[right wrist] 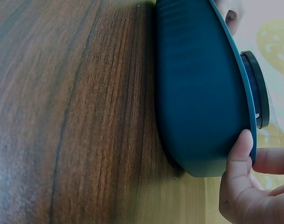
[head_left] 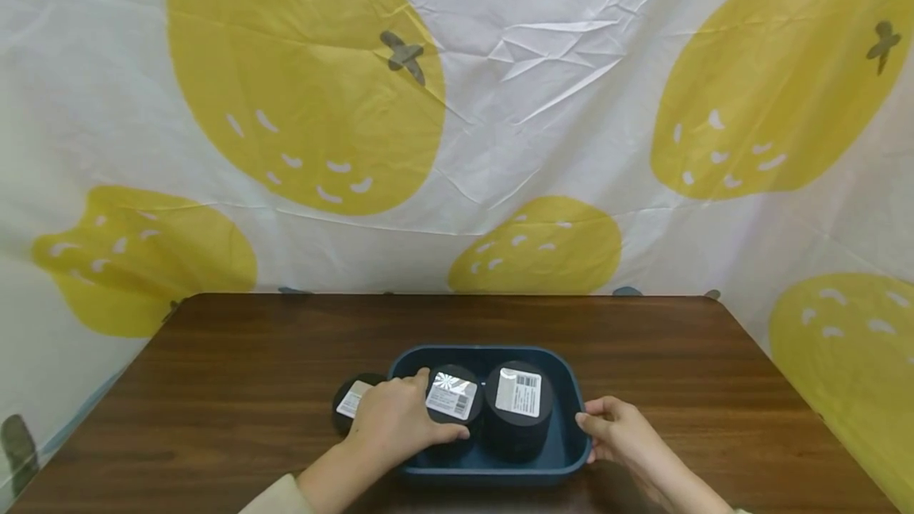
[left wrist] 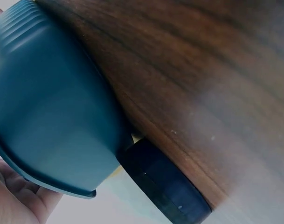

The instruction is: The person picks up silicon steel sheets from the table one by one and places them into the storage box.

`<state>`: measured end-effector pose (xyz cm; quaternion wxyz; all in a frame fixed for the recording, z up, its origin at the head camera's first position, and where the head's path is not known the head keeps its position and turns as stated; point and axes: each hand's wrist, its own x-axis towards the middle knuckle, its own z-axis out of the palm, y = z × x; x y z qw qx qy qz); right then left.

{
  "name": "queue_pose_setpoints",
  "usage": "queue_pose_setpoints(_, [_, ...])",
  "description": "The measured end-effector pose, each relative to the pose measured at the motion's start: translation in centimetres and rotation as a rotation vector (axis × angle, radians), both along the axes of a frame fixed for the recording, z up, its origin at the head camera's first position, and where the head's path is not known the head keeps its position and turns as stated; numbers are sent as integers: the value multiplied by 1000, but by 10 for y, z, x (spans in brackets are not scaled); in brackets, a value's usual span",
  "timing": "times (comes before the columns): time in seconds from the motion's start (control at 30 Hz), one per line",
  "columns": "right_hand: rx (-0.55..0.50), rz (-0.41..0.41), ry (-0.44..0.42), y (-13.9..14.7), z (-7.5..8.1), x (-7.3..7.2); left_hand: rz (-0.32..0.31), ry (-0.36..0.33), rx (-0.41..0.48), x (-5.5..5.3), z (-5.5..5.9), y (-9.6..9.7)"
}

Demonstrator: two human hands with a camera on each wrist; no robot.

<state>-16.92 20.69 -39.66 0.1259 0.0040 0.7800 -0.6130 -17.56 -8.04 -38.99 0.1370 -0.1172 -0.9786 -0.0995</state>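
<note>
A dark blue plastic bin (head_left: 493,469) sits on the wooden table. Inside it stand two black round containers with white labels: a left one (head_left: 451,397) and a taller-looking right one (head_left: 524,403). My left hand (head_left: 396,415) reaches over the bin's left side and grips the left container, thumb at its near side and fingers at its far left. Outside the bin, partly behind that hand, a third black round container (head_left: 347,401) rests on the table; the left wrist view shows its low side (left wrist: 165,182). With thumb and fingers, my right hand (head_left: 621,435) pinches the bin's right rim (right wrist: 248,93).
The brown wooden tabletop (head_left: 250,371) extends around the bin on both sides. Behind the table hangs a white cloth (head_left: 543,141) printed with yellow lemons, which continues along the left and right.
</note>
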Motion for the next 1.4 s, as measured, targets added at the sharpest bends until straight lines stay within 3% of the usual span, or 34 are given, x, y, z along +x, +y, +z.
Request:
queue_pose_setpoints(0.17, [-1, -6, -3, 0, 0, 0, 13, -53, 1, 2, 3, 1])
queue_pose_setpoints(0.5, [-3, -9, -5, -2, -1, 0, 16, -77, 31, 6, 5, 3])
queue_pose_setpoints(0.83, [-3, 0, 4, -1, -1, 1, -38, -94, 83, 11, -1, 0])
queue_pose_setpoints(1.03, [-2, 14, 6, -1, 1, 0, -89, -90, 43, 12, -1, -5])
queue_pose_setpoints(1.4, [-5, 13, 5, -1, -1, 0, -112, -136, 39, 20, 3, -20])
